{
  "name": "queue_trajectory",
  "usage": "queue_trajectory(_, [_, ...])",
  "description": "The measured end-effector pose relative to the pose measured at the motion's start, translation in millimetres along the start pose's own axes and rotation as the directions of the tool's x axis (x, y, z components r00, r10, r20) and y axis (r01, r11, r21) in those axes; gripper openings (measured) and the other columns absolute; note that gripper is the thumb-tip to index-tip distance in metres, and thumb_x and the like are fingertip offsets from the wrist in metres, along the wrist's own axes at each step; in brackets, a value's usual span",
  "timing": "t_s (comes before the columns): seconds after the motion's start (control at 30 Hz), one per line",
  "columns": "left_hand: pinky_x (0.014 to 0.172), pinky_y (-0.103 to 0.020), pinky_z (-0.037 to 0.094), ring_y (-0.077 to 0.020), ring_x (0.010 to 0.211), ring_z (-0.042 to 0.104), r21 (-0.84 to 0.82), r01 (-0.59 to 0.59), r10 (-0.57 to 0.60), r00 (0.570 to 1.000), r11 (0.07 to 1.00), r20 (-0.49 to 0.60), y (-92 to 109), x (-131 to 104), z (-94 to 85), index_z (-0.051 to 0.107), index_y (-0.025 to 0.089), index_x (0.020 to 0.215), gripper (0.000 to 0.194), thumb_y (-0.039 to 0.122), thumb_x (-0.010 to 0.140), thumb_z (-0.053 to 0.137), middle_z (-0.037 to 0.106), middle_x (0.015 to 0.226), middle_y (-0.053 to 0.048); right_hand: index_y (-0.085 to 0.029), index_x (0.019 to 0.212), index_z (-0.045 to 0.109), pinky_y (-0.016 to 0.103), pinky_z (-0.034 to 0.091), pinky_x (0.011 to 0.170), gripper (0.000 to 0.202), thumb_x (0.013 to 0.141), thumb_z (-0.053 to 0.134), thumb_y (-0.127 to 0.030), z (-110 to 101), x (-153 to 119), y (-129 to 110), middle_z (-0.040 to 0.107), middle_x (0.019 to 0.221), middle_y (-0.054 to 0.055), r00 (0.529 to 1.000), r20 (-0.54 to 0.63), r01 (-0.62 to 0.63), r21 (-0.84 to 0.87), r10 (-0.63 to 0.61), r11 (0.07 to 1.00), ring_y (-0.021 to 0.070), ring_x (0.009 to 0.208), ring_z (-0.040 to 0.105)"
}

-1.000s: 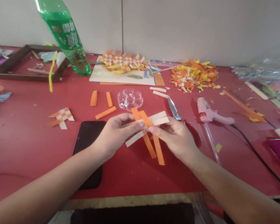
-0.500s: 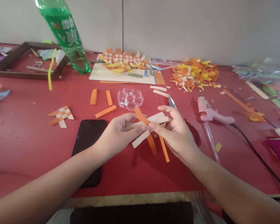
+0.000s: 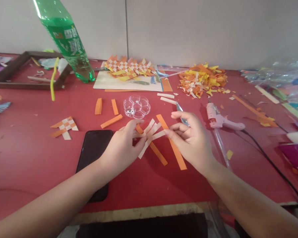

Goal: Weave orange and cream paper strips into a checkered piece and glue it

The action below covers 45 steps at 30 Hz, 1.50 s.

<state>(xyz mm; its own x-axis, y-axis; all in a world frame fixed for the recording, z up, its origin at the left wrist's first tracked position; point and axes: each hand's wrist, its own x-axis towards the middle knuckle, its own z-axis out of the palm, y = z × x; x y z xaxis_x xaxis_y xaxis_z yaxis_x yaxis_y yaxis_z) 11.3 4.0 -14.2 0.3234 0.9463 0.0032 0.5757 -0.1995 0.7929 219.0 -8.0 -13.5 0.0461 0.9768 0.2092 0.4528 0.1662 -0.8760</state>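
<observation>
Left hand [image 3: 121, 148] and right hand [image 3: 192, 142], each with a narrow grip pinching crossed orange and white paper strips [image 3: 154, 137] just in front of clear flower-shaped tray [image 3: 136, 106].

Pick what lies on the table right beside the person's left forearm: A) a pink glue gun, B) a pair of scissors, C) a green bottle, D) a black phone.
D: the black phone lies flat on the red table against the left forearm, while the pink glue gun sits over past the right hand and the green bottle stands far back.
</observation>
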Motion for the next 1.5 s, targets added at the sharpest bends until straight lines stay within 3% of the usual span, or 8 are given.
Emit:
queue_trajectory(0.13, [0.069, -0.031, 0.052, -0.0203, 0.080, 0.069, 0.157, -0.097, 0.102, 0.995, 0.983, -0.022, 0, -1, 0.3, 0.047, 0.020, 0.124, 0.036, 0.025, 0.089, 0.054, 0.069, 0.082, -0.003, -0.024, 0.107, 0.056, 0.031, 0.056, 0.064, 0.024, 0.085, 0.064, -0.030, -4, 4, 4, 0.064, 0.109, 0.007, 0.997, -0.051, 0.043, -0.230, -0.056, 0.972, 0.0138, 0.071, 0.063])
queue_trajectory(0.33, [0.066, -0.033, 0.051, -0.0218, 0.074, 0.066, 0.187, -0.081, 0.034, 0.970, 0.979, 0.239, 0, 4, -13.9, 0.034, 0.013, 0.140, 0.059, 0.028, 0.086, 0.054, 0.066, 0.080, -0.004, -0.024, 0.099, 0.061, 0.028, 0.056, 0.072, 0.016, 0.084, 0.066, -0.028, -8, 6, 0, 0.066, 0.094, 0.003, 0.995, -0.069, 0.073, -0.020, -0.074, 0.997, 0.0140, 0.081, 0.066])
queue_trajectory(0.5, [0.096, -0.052, 0.047, -0.0385, 0.131, 0.042, 0.298, -0.250, 0.189, 0.958, 0.921, 0.217, 0, -3, -29.7, 0.007, 0.015, 0.151, 0.090, 0.023, 0.078, 0.058, 0.043, 0.138, -0.024, -0.026, 0.111, 0.057, 0.029, 0.058, 0.072, 0.025, 0.087, 0.065, -0.027, 4, -4, -2, 0.069, 0.085, 0.000, 0.977, 0.156, 0.130, 0.098, -0.144, 0.987, 0.0142, 0.079, 0.069])
queue_trajectory(0.6, [0.108, -0.053, 0.037, -0.0344, 0.139, 0.030, 0.348, -0.323, 0.293, 0.946, 0.880, 0.137, 10, -9, -38.6, 0.026, 0.020, 0.145, 0.084, 0.003, 0.067, 0.048, 0.036, 0.144, -0.018, -0.026, 0.114, 0.058, 0.029, 0.060, 0.075, 0.026, 0.089, 0.062, -0.027, 10, -8, -2, 0.071, 0.089, 0.001, 0.951, 0.258, 0.178, -0.006, -0.171, 0.984, 0.0149, 0.082, 0.071])
queue_trajectory(0.8, [0.086, -0.046, 0.053, -0.0262, 0.094, 0.062, 0.411, -0.450, 0.416, 0.892, 0.793, 0.175, 18, -20, -25.0, 0.063, 0.016, 0.097, 0.022, 0.011, 0.083, 0.048, 0.067, 0.102, -0.010, -0.027, 0.125, 0.052, 0.030, 0.060, 0.080, 0.033, 0.092, 0.057, -0.025, 7, -6, -2, 0.072, 0.105, 0.003, 0.892, 0.418, 0.233, -0.099, -0.172, 0.968, 0.0149, 0.088, 0.071])
queue_trajectory(1.0, [0.085, -0.045, 0.057, -0.0287, 0.098, 0.066, 0.588, -0.561, 0.508, 0.816, 0.583, 0.275, 0, -28, -2.3, 0.066, 0.013, 0.106, 0.025, 0.016, 0.092, 0.045, 0.070, 0.106, -0.013, -0.024, 0.141, 0.038, 0.040, 0.055, 0.092, 0.056, 0.089, 0.056, -0.015, 2, -3, 0, 0.064, 0.124, 0.009, 0.846, 0.464, 0.415, -0.261, -0.264, 0.871, 0.0218, 0.110, 0.064])
queue_trajectory(1.27, [0.096, -0.043, 0.054, -0.0272, 0.109, 0.066, 0.649, -0.603, 0.601, 0.752, 0.463, 0.270, 3, -34, -7.4, 0.067, 0.008, 0.111, 0.028, 0.018, 0.094, 0.047, 0.072, 0.115, -0.013, -0.019, 0.108, 0.066, 0.045, 0.052, 0.093, 0.019, 0.091, 0.058, -0.024, 0, 1, 5, 0.069, 0.109, 0.010, 0.749, 0.491, 0.628, -0.312, -0.445, 0.713, 0.0252, 0.106, 0.061])
queue_trajectory(1.5, [0.091, -0.042, 0.056, -0.0267, 0.106, 0.068, 0.698, -0.604, 0.675, 0.700, 0.384, 0.234, -6, -36, 1.0, 0.066, 0.003, 0.115, 0.029, 0.014, 0.091, 0.054, 0.070, 0.120, -0.014, -0.015, 0.108, 0.069, 0.043, 0.054, 0.092, 0.021, 0.093, 0.056, -0.022, -2, -5, 12, 0.073, 0.111, 0.007, 0.666, 0.497, 0.725, -0.257, -0.556, 0.639, 0.0230, 0.107, 0.062])
